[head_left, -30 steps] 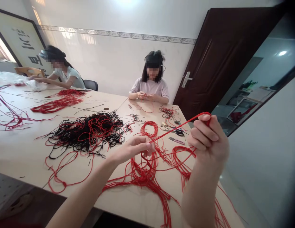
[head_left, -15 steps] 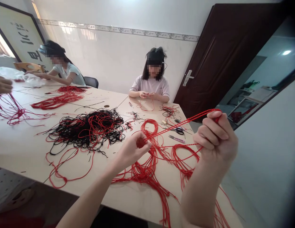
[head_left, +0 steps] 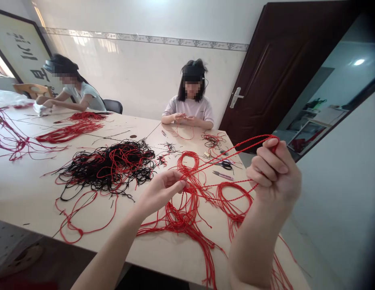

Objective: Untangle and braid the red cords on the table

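Observation:
Several strands of red twisted cord (head_left: pixel 226 155) stretch between my two hands above the table. My left hand (head_left: pixel 167 187) pinches one end of them between thumb and fingers. Raised higher on the right, my right hand (head_left: pixel 274 169) is closed round the other end, with the cord looping over its forefinger and more strands running in at its lower fingers. Below my left hand lies a bundle of red cords (head_left: pixel 183 217), its tails hanging toward the table's near edge. A coiled red bundle (head_left: pixel 234 201) lies between my hands, partly hidden by my right forearm.
A tangled heap of black and red cords (head_left: pixel 108 165) covers the table's middle left. Black-handled scissors (head_left: pixel 226 165) and small thread snips (head_left: pixel 222 175) lie beyond my hands. One person (head_left: pixel 189 108) sits opposite, another (head_left: pixel 80 96) at the far left. More red cords (head_left: pixel 71 131) lie there.
My left hand has shifted slightly left and its fingers have straightened a little; the upper strands look slacker. My right hand keeps its grip. The co-worker at far left has drawn white material closer.

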Available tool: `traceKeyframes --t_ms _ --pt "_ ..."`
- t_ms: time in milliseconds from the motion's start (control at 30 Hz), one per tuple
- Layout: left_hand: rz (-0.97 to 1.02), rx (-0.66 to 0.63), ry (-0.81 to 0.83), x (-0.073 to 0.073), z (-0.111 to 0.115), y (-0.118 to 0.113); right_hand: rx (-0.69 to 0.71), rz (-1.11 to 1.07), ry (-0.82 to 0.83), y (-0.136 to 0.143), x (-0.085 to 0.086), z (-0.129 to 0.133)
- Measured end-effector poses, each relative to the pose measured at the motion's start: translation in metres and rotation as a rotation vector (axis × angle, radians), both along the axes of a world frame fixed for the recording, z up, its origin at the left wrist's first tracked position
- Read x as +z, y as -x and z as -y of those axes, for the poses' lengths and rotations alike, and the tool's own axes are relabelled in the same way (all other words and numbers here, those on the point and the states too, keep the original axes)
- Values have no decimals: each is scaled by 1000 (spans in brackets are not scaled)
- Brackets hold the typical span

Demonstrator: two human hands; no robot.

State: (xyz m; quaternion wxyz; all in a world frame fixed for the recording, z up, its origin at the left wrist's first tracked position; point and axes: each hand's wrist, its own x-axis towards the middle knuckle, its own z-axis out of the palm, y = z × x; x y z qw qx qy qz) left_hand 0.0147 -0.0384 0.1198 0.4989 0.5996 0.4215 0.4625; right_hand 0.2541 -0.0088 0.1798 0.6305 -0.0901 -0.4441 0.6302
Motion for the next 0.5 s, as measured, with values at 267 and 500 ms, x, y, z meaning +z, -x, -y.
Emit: traceKeyframes --t_ms 267,500 --pt "168 18 -57 4 2 -2 -131 92 3 0 2 4" --pt "232 2 -42 0 0 -1 -152 84 34 1 0 -3"
